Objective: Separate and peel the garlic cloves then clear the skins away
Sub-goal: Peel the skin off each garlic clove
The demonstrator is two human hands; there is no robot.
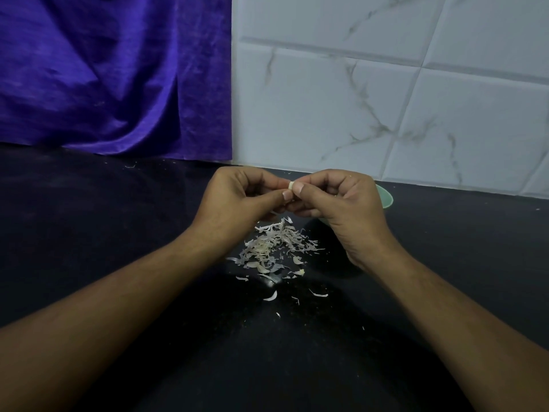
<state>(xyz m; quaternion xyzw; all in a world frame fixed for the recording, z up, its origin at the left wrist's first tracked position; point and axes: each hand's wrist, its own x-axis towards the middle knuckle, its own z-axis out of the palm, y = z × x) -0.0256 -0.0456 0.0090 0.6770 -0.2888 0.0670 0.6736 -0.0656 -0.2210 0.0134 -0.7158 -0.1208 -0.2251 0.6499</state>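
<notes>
My left hand & right hand meet above the dark table, both w/ fingers curled, pinching one small pale garlic clove between thumbs & forefingers. Only its tip shows, so I can't tell how much skin is on it. Right below the hands, a loose pile of skins lies on the table, w/ a few stray flakes nearer me. A green bowl sits behind my right hand, mostly hidden, contents not visible. Purple cloth hangs at back left, marbled wall tiles at back right.
</notes>
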